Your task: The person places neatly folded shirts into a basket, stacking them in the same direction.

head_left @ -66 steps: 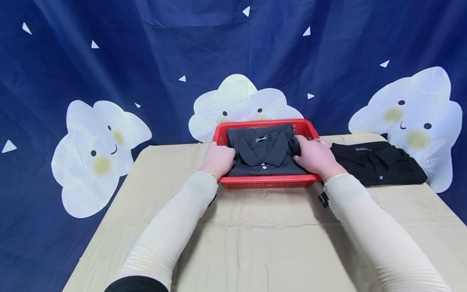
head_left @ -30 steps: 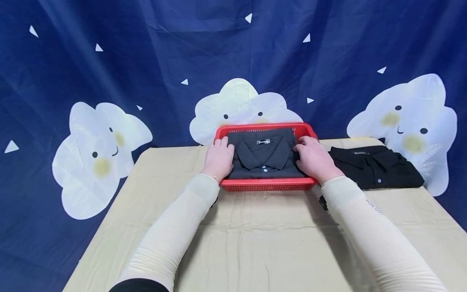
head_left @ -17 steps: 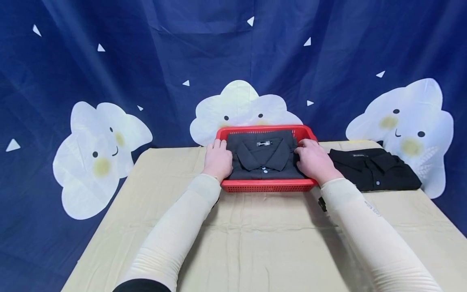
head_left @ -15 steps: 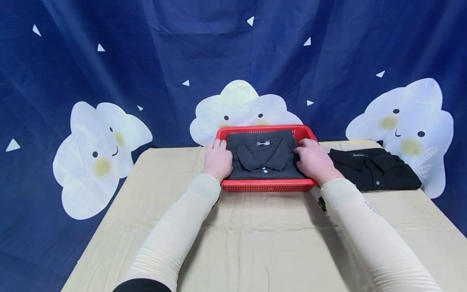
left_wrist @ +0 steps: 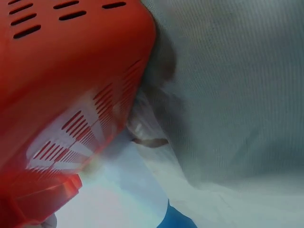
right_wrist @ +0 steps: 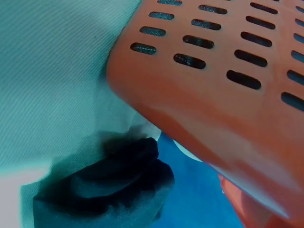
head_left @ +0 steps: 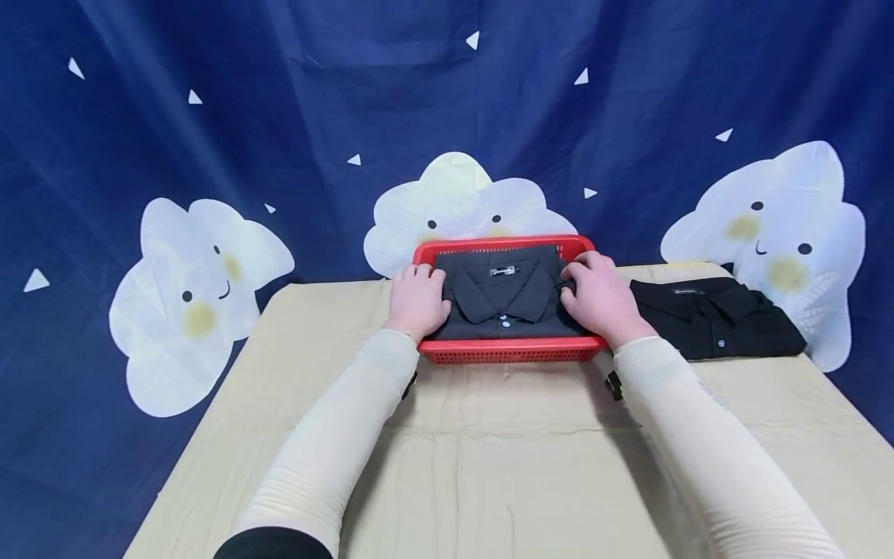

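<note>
A folded dark button-up shirt [head_left: 504,299] lies collar up in a red plastic basket [head_left: 513,351] at the table's far side. My left hand [head_left: 417,301] rests over the basket's left rim, its thumb at the shirt's edge; the fingertips' hold is hidden. At the opposite end, my right hand [head_left: 602,293] reaches inside and pinches the shirt's right edge, with dark cloth showing between thumb and fingers. In the left wrist view the slotted basket wall [left_wrist: 71,66] hides most of that hand. The right wrist view shows mainly the basket's outer side [right_wrist: 199,85] and a pale sleeve.
A second folded black shirt [head_left: 719,318] lies on the table [head_left: 503,481] just right of the basket. Behind the table's far edge hangs a blue curtain [head_left: 314,109] with white clouds. Pale sleeves cover both forearms.
Both hands stay at the basket's ends. Over the last half second my right hand has risen slightly and my left thumb has spread from its fingers. The camera view has shifted slightly.
</note>
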The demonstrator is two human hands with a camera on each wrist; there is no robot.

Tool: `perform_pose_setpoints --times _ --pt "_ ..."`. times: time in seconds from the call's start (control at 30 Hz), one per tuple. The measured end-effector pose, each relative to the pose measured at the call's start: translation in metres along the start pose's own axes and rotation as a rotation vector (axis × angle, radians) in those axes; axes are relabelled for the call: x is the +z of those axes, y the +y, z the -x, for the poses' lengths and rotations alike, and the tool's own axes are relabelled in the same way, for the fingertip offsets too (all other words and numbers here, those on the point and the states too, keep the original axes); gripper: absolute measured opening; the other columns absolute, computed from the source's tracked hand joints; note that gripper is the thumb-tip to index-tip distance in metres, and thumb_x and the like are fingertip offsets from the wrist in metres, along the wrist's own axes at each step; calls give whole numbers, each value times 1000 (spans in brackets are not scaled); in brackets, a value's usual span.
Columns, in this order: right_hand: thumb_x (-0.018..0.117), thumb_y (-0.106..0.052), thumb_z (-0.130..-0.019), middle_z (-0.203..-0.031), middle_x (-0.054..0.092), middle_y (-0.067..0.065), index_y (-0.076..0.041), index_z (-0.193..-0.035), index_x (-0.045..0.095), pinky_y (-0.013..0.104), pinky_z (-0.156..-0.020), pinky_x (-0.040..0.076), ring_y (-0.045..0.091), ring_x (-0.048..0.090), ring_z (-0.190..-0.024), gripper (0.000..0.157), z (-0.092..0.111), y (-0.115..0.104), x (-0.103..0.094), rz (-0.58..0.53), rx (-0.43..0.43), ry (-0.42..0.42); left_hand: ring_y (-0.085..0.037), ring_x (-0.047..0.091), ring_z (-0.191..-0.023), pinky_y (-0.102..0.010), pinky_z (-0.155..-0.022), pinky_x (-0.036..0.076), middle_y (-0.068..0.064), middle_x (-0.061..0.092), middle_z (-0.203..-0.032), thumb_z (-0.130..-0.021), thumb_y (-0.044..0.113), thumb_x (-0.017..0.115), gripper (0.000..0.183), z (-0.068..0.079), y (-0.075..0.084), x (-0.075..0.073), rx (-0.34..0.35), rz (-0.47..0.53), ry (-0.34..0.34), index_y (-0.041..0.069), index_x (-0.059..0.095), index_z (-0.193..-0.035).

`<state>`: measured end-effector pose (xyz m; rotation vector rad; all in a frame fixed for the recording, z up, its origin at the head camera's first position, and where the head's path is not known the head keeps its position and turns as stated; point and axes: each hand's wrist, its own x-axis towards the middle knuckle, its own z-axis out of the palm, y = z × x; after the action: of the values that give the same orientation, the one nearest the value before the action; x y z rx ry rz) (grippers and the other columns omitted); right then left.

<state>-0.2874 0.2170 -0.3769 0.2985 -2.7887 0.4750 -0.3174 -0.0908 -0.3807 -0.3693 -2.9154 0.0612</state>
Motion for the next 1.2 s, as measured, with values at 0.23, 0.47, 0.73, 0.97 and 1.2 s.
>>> perform_pose_setpoints --times 0.23,0.47,0.73,0.97,1.2 --pt "57 -14 -92 -128 50 18 -4 -110 69 56 -102 40 40 41 -122 24 -1 6 2 -25 3 61 -34 42 -128 -49 -105 35 -13 52 -137 -96 40 63 51 -8 0 4 10 32 -5 13 57 -138" --pt "58 -14 -93 -127 50 17 -4 -115 67 56 -101 42 39 43 -120 26 0 4 0 -44 -3 65 -34 43 -130 -50 -109 34 -12 52 -139 -96 40 62 52 -8 -2 3 0 97 -24 13 56 -140" --pt "58 -11 -93 -126 54 17 -3 -125 61 54 -100 42 37 46 -117 33 -1 10 -7 -191 -9 194 -30 46 -128 -48 -111 35 -9 54 -139 -97 38 63 49 -3 3 -7 -43 364 2 14 57 -139" --pt "54 -11 -98 -125 55 13 -5 -129 60 48 -95 45 30 52 -109 32 4 16 -13 -509 77 293 -17 55 -120 -39 -105 46 -2 56 -134 -98 32 63 44 19 38 -29 69 600 58 15 57 -138" --pt "54 -9 -98 -127 57 13 -3 -129 59 47 -93 46 29 54 -117 32 19 23 -25 -607 130 328 -10 59 -111 -33 -96 49 3 60 -128 -96 26 65 39 53 102 -44 319 693 144 17 61 -134"
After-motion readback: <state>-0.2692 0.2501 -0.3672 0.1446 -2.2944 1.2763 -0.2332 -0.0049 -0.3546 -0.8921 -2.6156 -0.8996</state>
